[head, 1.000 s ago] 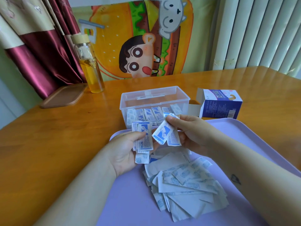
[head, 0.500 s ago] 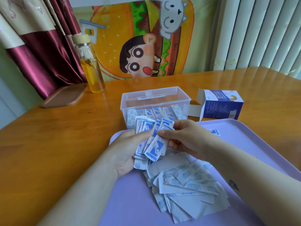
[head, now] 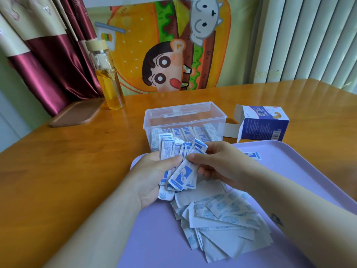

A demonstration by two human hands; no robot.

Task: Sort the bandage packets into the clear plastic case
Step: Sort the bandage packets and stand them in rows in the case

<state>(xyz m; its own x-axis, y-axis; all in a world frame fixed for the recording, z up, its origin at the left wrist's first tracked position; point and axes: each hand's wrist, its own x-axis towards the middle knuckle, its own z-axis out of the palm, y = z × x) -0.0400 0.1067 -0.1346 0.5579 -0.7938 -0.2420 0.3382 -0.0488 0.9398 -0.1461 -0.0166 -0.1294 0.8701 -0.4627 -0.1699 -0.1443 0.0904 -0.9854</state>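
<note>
Just now the two hands have come together. A second ago the right hand (head: 218,163) held a couple of packets clear of the left hand's bunch, and it has since laid them onto it. The left hand (head: 152,178) therefore carries one larger fan of packets (head: 173,149). I take this as gathering and squaring a batch before it goes into the case, not yet the placing itself.

The left hand is curled round the fan from below, palm up, with its thumb pressed across the packets' faces. The right hand is partly closed. Its thumb lies on the front packet (head: 181,176), blue print uppermost, and its bent fingers close under it, so it pinches that packet.

Just beyond both hands stands the clear plastic case (head: 185,115), open at the top, with a row of packets (head: 188,132) already on edge inside. Nearer the person than the hands, the heap of unsorted packets (head: 222,215) lies on the purple tray (head: 289,157). One stray packet (head: 252,155) lies just past the right wrist. Judging by that heap, much of the sorting is left.
</note>
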